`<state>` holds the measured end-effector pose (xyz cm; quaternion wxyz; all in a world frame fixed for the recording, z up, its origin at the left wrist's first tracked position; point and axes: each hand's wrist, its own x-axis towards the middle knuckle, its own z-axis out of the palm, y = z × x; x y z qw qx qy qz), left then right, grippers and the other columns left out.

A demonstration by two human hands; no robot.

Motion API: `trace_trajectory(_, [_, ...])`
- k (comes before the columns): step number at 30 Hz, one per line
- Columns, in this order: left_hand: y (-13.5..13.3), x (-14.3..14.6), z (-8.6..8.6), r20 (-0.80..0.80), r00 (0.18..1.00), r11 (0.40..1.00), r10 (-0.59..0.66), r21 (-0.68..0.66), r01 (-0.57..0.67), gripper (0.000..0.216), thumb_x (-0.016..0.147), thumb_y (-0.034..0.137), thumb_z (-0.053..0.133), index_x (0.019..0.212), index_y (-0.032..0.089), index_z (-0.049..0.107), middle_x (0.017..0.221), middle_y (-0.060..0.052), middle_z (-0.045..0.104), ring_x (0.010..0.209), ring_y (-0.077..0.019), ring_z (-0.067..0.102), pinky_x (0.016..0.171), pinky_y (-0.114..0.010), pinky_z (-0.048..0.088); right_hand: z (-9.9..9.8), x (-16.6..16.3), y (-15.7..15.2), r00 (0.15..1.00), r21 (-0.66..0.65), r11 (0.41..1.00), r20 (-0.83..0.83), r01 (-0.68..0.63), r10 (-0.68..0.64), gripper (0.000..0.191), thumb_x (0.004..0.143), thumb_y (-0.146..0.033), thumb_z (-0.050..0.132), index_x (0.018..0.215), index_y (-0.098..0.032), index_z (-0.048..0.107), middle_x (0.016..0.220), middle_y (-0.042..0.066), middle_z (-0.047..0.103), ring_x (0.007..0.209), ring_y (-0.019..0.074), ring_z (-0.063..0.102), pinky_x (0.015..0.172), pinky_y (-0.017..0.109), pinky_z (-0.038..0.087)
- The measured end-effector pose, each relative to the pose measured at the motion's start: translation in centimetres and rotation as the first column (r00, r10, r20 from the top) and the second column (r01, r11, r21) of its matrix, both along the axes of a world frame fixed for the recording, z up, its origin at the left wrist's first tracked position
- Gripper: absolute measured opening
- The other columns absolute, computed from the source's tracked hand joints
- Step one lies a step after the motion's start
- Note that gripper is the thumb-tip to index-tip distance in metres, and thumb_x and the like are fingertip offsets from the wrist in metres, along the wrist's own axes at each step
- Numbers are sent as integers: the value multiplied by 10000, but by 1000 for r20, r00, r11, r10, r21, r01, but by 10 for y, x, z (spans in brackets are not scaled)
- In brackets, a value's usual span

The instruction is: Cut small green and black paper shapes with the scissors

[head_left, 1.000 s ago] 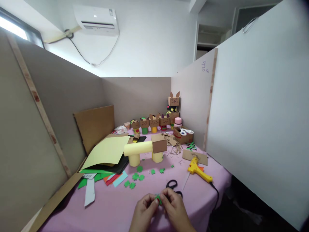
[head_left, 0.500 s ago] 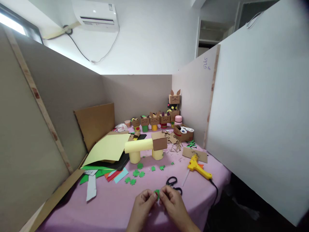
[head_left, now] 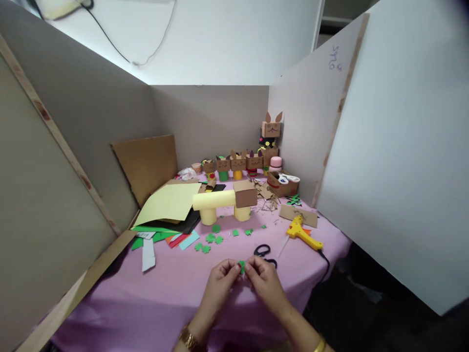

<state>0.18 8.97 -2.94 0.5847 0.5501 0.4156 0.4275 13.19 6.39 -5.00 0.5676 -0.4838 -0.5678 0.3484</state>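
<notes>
Near the table's front edge, my left hand (head_left: pixel 224 275) and my right hand (head_left: pixel 264 275) pinch a small green paper cutout (head_left: pixel 242 266) between them, one at each side. Its full outline is partly covered by the fingers. Black-handled scissors (head_left: pixel 262 251) lie just beyond my right hand, their blades hidden. Several green paper cutouts (head_left: pixel 210 238), some flower-shaped, lie flat on the cloth ahead of my hands. Behind them stands a pale yellow paper tube model (head_left: pixel 214 200), lying across two upright tubes, with a brown cardboard box (head_left: pixel 246 196) at its right end.
A yellow glue gun (head_left: pixel 304 234) rests at the right beside a cardboard strip (head_left: pixel 289 213). Paper sheets (head_left: pixel 168 203) are stacked at the left. Several cardboard animal figures (head_left: pixel 238 164) line the back, near a box with scissors (head_left: pixel 282 185). Partition walls (head_left: pixel 208 122) enclose the table.
The head view has tilted downward, so the table things appear higher and more of my forearms shows. Both hands still hold the green cutout, now a little more exposed.
</notes>
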Motion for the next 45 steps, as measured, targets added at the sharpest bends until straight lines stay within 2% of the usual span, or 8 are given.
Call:
trace_trajectory(6, [-2, 0, -2, -49, 998, 999, 38, 35, -36, 335, 653, 466, 654, 581, 163, 530, 490, 60, 467, 459, -89, 396, 473, -201, 298, -2, 0, 0, 999, 23, 999, 41, 28, -29, 300, 852, -388, 489, 635, -181, 510, 525, -42, 478, 474, 102, 423, 462, 206, 336])
trace_trajectory(14, [25, -23, 0, -206, 950, 963, 236, 177, -201, 324, 674, 490, 610, 612, 178, 546, 468, 72, 463, 437, -109, 413, 457, -215, 304, -3, 0, 0, 995, 27, 998, 81, 49, -51, 290, 855, -378, 484, 645, -180, 516, 519, -41, 488, 477, 109, 449, 467, 209, 340])
trace_trajectory(21, [42, -32, 10, -401, 861, 906, 313, 399, -144, 223, 751, 340, 575, 591, 187, 604, 574, 8, 606, 604, -182, 535, 571, -247, 333, 2, 7, 0, 980, 38, 994, 171, 99, -104, 278, 889, -355, 417, 696, -186, 523, 552, -21, 534, 456, 123, 499, 444, 217, 390])
trace_trajectory(26, [46, -30, 4, -493, 776, 869, 393, 474, -139, 136, 750, 235, 557, 631, 189, 605, 617, -18, 630, 615, -194, 548, 582, -260, 315, 10, 33, 7, 921, 132, 976, 331, 171, -206, 163, 821, -279, 519, 906, -181, 617, 880, 95, 641, 833, 249, 571, 761, 356, 431])
trace_trajectory(29, [47, -30, 0, -515, 740, 855, 432, 494, -156, 99, 741, 161, 533, 743, 183, 630, 671, -34, 639, 652, -201, 557, 600, -265, 319, 3, 44, 13, 892, 159, 979, 414, 126, -182, 252, 752, -242, 581, 992, -189, 636, 1015, 130, 634, 979, 308, 524, 864, 432, 383])
trace_trajectory(33, [44, -32, -4, -506, 743, 856, 438, 487, -173, 252, 755, 124, 504, 972, 181, 618, 667, -16, 638, 662, -194, 571, 630, -265, 354, -12, 47, 16, 686, 179, 979, 700, 96, -195, 231, 825, -226, 488, 984, -168, 645, 1009, 135, 650, 942, 303, 551, 832, 452, 408])
trace_trajectory(36, [39, -38, -4, -466, 772, 859, 433, 472, -197, 284, 755, 121, 506, 1009, 184, 616, 675, -7, 636, 661, -183, 576, 642, -258, 378, -19, 48, 17, 568, 204, 972, 789, 116, -234, 254, 851, -224, 461, 1017, -130, 628, 1019, 146, 649, 937, 297, 566, 815, 437, 431])
trace_trajectory(45, [54, -105, 3, -201, 823, 836, 531, 283, -470, 184, 719, 191, 585, 889, 156, 646, 777, -50, 659, 656, -181, 590, 586, -252, 431, -40, 56, 24, 473, 330, 940, 817, 86, -330, 291, 863, -323, 465, 1016, -147, 640, 1012, 133, 678, 923, 281, 619, 784, 407, 500])
